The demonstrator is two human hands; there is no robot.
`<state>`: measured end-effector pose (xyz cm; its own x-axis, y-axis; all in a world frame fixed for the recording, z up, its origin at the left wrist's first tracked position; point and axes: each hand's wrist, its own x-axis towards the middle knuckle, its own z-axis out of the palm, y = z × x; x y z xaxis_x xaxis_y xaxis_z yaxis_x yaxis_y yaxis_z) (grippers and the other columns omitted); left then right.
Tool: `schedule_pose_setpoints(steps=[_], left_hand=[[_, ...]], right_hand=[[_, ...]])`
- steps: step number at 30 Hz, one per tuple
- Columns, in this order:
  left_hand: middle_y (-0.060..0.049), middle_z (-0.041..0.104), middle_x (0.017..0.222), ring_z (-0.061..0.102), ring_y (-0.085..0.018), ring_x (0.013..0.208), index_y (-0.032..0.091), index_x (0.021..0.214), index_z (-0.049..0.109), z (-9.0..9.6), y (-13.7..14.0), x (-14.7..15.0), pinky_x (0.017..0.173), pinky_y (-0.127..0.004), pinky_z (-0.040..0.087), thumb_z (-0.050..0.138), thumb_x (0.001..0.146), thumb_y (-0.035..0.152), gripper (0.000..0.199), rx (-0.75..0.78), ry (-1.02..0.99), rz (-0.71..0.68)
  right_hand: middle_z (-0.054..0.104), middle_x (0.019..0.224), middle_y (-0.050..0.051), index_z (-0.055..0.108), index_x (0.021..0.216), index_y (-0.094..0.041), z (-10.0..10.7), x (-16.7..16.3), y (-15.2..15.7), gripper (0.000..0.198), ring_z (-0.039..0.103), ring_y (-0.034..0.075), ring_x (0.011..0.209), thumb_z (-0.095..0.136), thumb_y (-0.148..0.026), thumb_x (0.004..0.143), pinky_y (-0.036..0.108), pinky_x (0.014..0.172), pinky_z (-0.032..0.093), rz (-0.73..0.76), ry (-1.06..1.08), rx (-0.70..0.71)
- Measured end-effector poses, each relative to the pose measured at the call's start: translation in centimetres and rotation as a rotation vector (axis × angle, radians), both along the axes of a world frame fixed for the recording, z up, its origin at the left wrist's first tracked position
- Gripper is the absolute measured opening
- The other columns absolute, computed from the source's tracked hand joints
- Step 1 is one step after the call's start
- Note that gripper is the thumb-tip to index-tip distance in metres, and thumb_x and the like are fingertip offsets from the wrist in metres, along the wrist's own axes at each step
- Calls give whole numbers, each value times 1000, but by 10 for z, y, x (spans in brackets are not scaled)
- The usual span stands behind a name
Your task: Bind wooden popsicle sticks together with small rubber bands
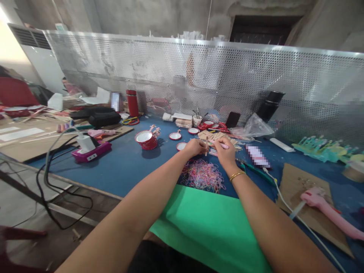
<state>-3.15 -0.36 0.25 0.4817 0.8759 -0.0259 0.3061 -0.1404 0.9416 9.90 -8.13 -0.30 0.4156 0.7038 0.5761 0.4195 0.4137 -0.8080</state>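
My left hand (196, 147) is closed on a small wooden stick (206, 146), holding it upright over the blue table. My right hand (226, 150), with a gold bracelet at the wrist, grips a slim pink pen (224, 146) whose front end points at the stick. Just below both hands lies a heap of small pink and purple rubber bands (203, 175). Flat wooden sticks (216, 135) are spread behind the hands. A round white disc with a red rim (181, 146) lies beside my left hand, partly covered by it.
Stacked red-rimmed discs (146, 139) stand to the left, near a purple power strip (92, 152) with cables. Pliers (257, 171) and a phone (258, 156) lie right of my hands. A pink glue gun (321, 204) rests on cardboard. A perforated metal screen (153, 68) closes the back.
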Motion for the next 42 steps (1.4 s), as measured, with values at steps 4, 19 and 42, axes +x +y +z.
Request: schedule_pose_setpoints(steps=[4,19,42], left_hand=[[0,65,59,56,-8,55,13,71,75,3,-3,0,54,-18,45,72,67,12,4,4,-2,3],[-1,67,62,57,-8,56,13,71,74,2,-3,0,52,-16,44,78,64,17,9,0,15,15],[1,64,58,55,-8,53,13,66,73,-2,1,0,51,-17,42,73,65,11,2,8,-16,-14]], right_hand=[[66,68,0,61,70,-21,0,0,-1,17,59,16,67,57,-35,79,28,65,44,1,-12,6],[66,69,0,60,69,-21,0,0,0,15,60,17,69,57,-34,78,29,68,45,5,-24,13],[67,69,0,62,70,-21,-1,1,0,16,60,17,69,57,-34,78,29,67,45,-18,-34,-4]])
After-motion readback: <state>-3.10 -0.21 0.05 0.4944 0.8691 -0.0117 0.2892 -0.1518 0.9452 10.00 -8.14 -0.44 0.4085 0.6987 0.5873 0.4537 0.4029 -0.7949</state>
